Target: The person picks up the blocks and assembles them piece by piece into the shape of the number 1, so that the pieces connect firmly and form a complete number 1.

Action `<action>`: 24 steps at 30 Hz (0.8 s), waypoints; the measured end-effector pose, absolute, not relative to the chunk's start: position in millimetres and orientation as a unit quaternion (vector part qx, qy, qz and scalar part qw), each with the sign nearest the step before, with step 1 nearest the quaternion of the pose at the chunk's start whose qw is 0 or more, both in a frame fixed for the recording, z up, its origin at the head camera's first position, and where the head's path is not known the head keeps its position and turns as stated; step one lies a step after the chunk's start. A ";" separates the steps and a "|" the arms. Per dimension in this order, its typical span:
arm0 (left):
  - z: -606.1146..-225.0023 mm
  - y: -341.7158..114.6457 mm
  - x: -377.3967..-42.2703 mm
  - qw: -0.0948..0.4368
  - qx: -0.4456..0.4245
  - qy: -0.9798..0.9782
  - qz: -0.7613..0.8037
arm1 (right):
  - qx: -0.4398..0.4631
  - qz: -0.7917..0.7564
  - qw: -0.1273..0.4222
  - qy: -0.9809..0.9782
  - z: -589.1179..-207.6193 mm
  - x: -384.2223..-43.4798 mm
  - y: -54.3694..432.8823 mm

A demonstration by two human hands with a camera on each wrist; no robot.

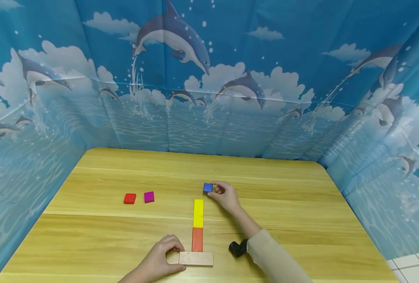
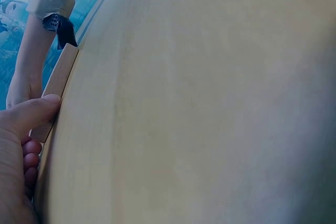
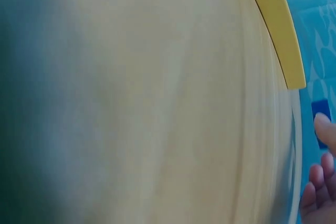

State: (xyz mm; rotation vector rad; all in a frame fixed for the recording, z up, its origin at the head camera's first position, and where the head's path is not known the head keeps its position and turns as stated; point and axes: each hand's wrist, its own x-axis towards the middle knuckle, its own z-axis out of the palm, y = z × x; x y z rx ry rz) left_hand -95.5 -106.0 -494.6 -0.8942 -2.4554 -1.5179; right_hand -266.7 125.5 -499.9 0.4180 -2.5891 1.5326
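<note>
A plain wooden block (image 1: 196, 259) lies crosswise near the front of the table, and my left hand (image 1: 164, 257) grips its left end between thumb and fingers. In the left wrist view the thumb presses along the side of that block (image 2: 59, 80). A red block (image 1: 197, 239) and a yellow block (image 1: 198, 213) run in a line away from its middle, end to end. Just beyond the yellow block's far end, my right hand (image 1: 227, 197) pinches a blue block (image 1: 207, 188) by its right side. The right wrist view shows the thumb on the blue block (image 3: 321, 109).
To the left on the table (image 1: 89, 232) lie a red block (image 1: 130, 198) and a purple block (image 1: 149, 197), side by side with a gap. A black device (image 1: 238, 248) is at my right wrist. A dolphin-print curtain (image 1: 209, 118) hangs around the table's back and sides.
</note>
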 end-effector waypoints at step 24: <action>-492.6 -104.1 -93.4 0.052 -0.289 -0.815 -0.500 | 0.309 0.452 -0.043 -0.836 -510.8 -292.3 129.1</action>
